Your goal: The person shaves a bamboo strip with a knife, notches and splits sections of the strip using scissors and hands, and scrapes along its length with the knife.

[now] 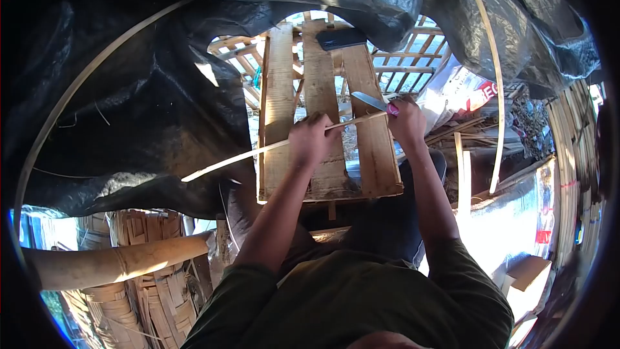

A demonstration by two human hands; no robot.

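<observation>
My left hand [311,139] is closed around a thin bamboo strip [240,157], which slants from the lower left up toward my right hand. In my right hand [407,120] is a knife with a pink handle [392,109]; its pale blade [369,100] points up and to the left. The strip's right end reaches just below the blade, close to my right fingers. Whether the blade touches the strip I cannot tell. Both hands are above a slatted wooden table [321,176] made of separate planks.
A dark flat object [340,39] lies on the table's far end. Black plastic sheeting [148,110] hangs at the left and overhead. A thick bamboo pole [123,265] is at lower left. Upright strips [463,174] stand right of my arm, near a printed sack [462,90].
</observation>
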